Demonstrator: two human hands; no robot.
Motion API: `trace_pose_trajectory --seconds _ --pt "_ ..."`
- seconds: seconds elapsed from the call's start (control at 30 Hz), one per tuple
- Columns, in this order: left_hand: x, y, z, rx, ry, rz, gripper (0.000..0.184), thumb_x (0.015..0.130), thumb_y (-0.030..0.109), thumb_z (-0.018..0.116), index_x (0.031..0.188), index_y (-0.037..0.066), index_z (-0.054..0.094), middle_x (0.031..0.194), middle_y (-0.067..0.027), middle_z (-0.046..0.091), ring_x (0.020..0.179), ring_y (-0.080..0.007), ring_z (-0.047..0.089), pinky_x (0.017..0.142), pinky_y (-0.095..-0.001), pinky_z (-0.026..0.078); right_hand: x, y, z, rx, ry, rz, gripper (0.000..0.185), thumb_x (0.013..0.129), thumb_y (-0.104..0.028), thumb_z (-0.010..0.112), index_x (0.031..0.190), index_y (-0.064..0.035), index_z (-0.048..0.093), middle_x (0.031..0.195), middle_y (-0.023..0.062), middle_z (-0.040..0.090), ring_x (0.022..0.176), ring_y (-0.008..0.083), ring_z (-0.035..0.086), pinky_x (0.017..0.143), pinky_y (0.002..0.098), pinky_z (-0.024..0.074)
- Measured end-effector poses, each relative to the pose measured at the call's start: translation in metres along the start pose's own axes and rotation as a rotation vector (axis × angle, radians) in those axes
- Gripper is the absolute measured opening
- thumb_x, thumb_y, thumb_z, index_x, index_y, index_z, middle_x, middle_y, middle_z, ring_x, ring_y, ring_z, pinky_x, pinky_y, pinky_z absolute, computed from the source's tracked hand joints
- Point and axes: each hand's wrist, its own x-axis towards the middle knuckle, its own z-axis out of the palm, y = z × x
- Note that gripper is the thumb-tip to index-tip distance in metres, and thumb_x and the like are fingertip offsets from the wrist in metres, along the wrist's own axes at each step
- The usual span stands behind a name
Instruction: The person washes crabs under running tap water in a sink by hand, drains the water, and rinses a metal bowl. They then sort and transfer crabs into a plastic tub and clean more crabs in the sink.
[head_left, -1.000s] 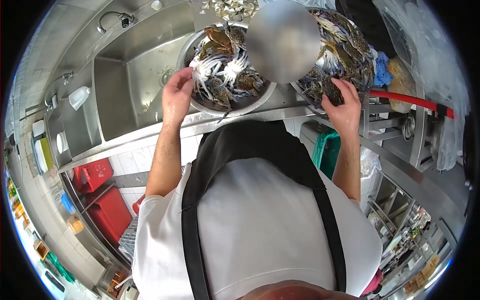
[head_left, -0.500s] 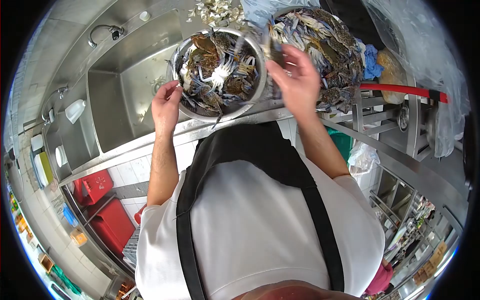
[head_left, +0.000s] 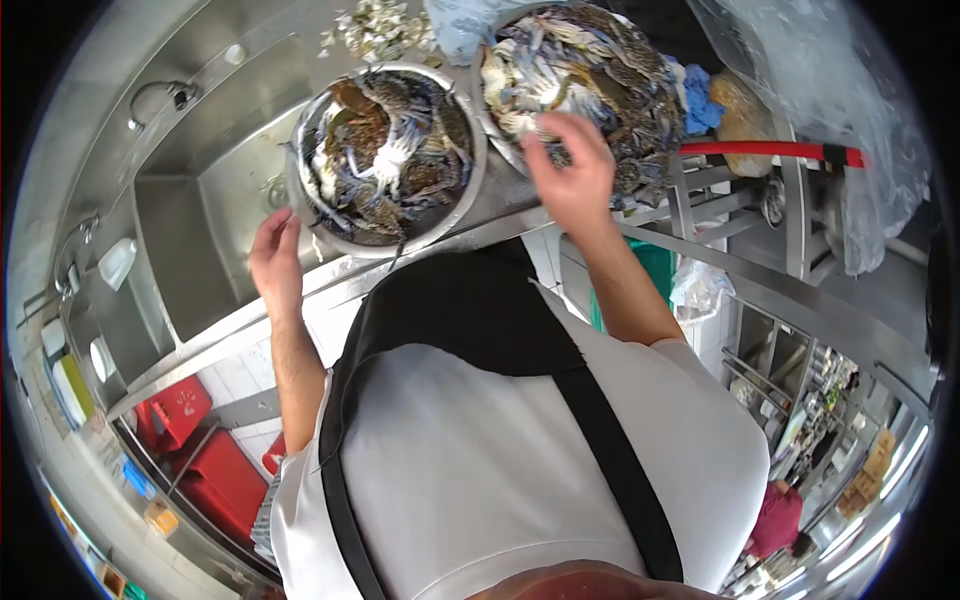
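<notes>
My right hand (head_left: 578,178) hovers at the near edge of a large heaped bowl of blue crabs (head_left: 585,85). Its thumb and fingers are apart, and no crab shows between them. To the left, a round metal bowl (head_left: 478,165) holds more crabs; a pale one (head_left: 392,155) lies belly up in the middle, and a dark one (head_left: 453,125) rests along the right wall. My left hand (head_left: 277,262) is raised beside this bowl's lower left side, off the rim, over the sink's front edge. Its fingers are loosely bent, with a small gap and nothing visible in them.
A steel sink (head_left: 215,240) with a tap (head_left: 180,95) is on the left. Pale scraps (head_left: 380,30) lie behind the bowls. Blue plastic (head_left: 703,100), a red bar (head_left: 770,150) and clear sheeting (head_left: 850,130) are on the right. Another person in a red top (head_left: 777,520) is in the background.
The dark crab that my right hand held between the bowls is out of it, and that hand is now at the right bowl. My left hand has moved away from the left bowl's rim.
</notes>
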Motion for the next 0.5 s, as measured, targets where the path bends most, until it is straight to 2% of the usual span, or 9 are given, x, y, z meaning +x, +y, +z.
trace_pose_trajectory --seconds 0.07,0.13,0.2,0.27,0.3,0.33,0.4,0.43,0.5 --pt "0.003 -0.006 -0.003 0.002 -0.006 -0.013 0.028 0.092 0.014 0.065 0.116 -0.002 0.065 0.105 -0.0103 0.069 0.099 -0.0150 0.061 0.092 -0.0269 0.044 0.015 0.028 -0.022 -0.199 0.069 -0.026 0.033 0.073 -0.009 0.077 0.104 -0.0031 0.067 0.109 0.0147 0.064 0.098 0.0330 0.061 0.086 0.0390 0.0498" --pt "0.005 -0.003 -0.001 0.005 -0.031 -0.011 0.028 0.092 0.014 0.065 0.115 -0.003 0.065 0.106 -0.0100 0.069 0.099 -0.0146 0.061 0.091 -0.0267 0.044 0.028 0.032 -0.039 -0.457 0.034 -0.033 0.041 0.072 -0.014 0.078 0.110 -0.0037 0.066 0.118 0.0146 0.060 0.108 0.0345 0.055 0.094 0.0422 0.0451" --pt "0.009 0.001 0.001 0.032 -0.054 -0.011 0.029 0.093 0.015 0.065 0.115 -0.002 0.065 0.104 -0.0095 0.069 0.098 -0.0141 0.061 0.091 -0.0263 0.044 0.033 0.045 -0.048 -0.465 0.022 0.022 0.047 0.071 -0.020 0.079 0.114 -0.0042 0.066 0.122 0.0151 0.058 0.114 0.0354 0.052 0.098 0.0447 0.0417" --pt "0.010 0.009 0.005 0.018 -0.061 0.004 0.029 0.093 0.015 0.065 0.116 -0.003 0.065 0.104 -0.0092 0.069 0.097 -0.0140 0.060 0.090 -0.0265 0.044 0.039 0.053 -0.056 -0.449 0.036 0.019 0.047 0.072 -0.021 0.080 0.113 -0.0039 0.067 0.120 0.0148 0.060 0.111 0.0352 0.054 0.097 0.0434 0.0438" --pt "0.011 0.013 0.006 0.037 -0.066 0.011 0.029 0.093 0.016 0.065 0.116 -0.003 0.065 0.104 -0.0092 0.069 0.097 -0.0141 0.061 0.090 -0.0267 0.045 0.041 0.053 -0.060 -0.316 0.011 0.113 0.039 0.074 -0.020 0.079 0.108 -0.0029 0.069 0.115 0.0138 0.064 0.106 0.0329 0.060 0.093 0.0399 0.0481" --pt "0.011 0.015 0.007 0.057 -0.069 0.018 0.030 0.093 0.016 0.065 0.116 -0.003 0.064 0.104 -0.0093 0.069 0.097 -0.0142 0.061 0.091 -0.0269 0.045 0.041 0.056 -0.063 -0.317 0.013 0.116 0.039 0.074 -0.020 0.079 0.108 -0.0029 0.069 0.115 0.0138 0.064 0.106 0.0329 0.060 0.093 0.0399 0.0481" --pt "0.014 0.014 0.008 0.068 -0.081 0.025 0.030 0.092 0.015 0.065 0.116 -0.003 0.064 0.104 -0.0092 0.069 0.097 -0.0141 0.061 0.090 -0.0269 0.045 0.041 0.061 -0.066 -0.356 -0.039 0.079 0.029 0.076 -0.017 0.076 0.100 -0.0021 0.071 0.107 0.0121 0.068 0.096 0.0300 0.066 0.085 0.0363 0.0525" --pt "0.016 0.014 0.008 0.077 -0.090 0.029 0.030 0.092 0.015 0.065 0.116 -0.003 0.064 0.103 -0.0092 0.069 0.097 -0.0139 0.060 0.090 -0.0268 0.045 0.043 0.061 -0.065 -0.381 0.005 -0.017 0.020 0.078 -0.014 0.074 0.094 -0.0021 0.072 0.103 0.0112 0.070 0.089 0.0283 0.068 0.079 0.0345 0.0546" --pt "0.015 0.017 0.010 0.066 -0.094 0.040 0.030 0.092 0.015 0.064 0.116 -0.002 0.064 0.102 -0.0091 0.069 0.096 -0.0137 0.060 0.089 -0.0266 0.045 0.042 0.055 -0.066 -0.348 0.026 -0.035 0.019 0.078 -0.013 0.073 0.093 -0.0020 0.072 0.101 0.0110 0.071 0.087 0.0281 0.069 0.077 0.0341 0.0549"
